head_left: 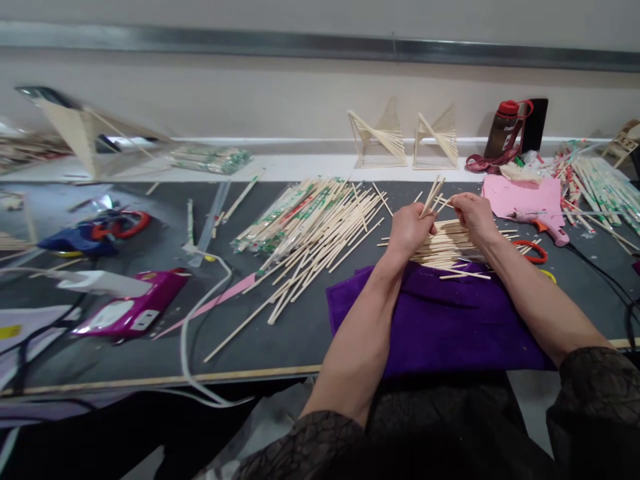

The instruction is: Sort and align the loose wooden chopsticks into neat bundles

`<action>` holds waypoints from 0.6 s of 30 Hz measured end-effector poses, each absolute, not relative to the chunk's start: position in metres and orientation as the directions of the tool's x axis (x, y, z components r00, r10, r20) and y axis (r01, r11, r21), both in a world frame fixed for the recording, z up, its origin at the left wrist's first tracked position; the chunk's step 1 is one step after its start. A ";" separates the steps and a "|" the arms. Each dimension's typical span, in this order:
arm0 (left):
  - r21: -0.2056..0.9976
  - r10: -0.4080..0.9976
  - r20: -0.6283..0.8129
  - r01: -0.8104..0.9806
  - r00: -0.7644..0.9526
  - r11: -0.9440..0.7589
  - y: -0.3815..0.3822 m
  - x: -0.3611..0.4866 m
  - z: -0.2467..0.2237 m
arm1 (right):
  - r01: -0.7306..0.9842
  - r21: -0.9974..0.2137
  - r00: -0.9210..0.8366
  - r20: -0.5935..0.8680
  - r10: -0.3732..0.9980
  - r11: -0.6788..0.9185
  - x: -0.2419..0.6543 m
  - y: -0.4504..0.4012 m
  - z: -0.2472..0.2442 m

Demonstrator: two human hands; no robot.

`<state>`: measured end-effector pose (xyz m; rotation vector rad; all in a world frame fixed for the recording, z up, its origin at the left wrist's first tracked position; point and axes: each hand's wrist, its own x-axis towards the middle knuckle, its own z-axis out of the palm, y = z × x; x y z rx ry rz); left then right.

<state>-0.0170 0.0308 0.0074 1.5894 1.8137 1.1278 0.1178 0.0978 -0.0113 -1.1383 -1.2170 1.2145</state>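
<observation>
My left hand point(410, 232) is closed round a small bundle of wooden chopsticks point(434, 193), their ends fanning up above the fist. Just to its right, my right hand point(473, 212) is closed in a pinch at the end of a chopstick point(443, 201) that leans out of the bundle. Below both hands lies a pile of loose chopsticks point(445, 243), at the far edge of a folded purple cloth point(450, 320). Orange-handled scissors point(533, 252) lie beside the pile, partly hidden by my right forearm.
Left of my hands are loose chopsticks point(320, 257) and plastic-wrapped ones point(285, 213). Two stick models point(380, 143) stand on the back ledge near a bottle point(503, 130). A pink glue gun point(547, 229) lies right; a white cable point(185, 333) and magenta packet point(135, 307) lie left.
</observation>
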 end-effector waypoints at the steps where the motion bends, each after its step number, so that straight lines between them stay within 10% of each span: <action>1: 0.822 0.963 0.162 0.570 -0.216 -0.010 0.032 -0.018 0.006 | -0.097 -0.995 -0.060 -0.010 0.998 -0.015 0.118 0.097 -0.009; 6: 0.849 0.965 0.154 0.528 -0.213 -0.019 0.035 -0.022 0.002 | -0.193 -0.963 -0.243 -0.137 0.960 -0.186 0.127 0.097 -0.002; 11: 0.813 0.963 0.158 0.583 -0.218 -0.001 0.031 -0.022 0.007 | 0.086 -0.976 -0.325 0.161 0.932 0.198 0.130 0.097 -0.009; 18: 0.733 0.963 0.170 0.680 -0.211 0.019 0.028 -0.019 0.012 | 0.653 -0.401 -0.466 0.457 0.758 0.643 0.126 0.100 -0.018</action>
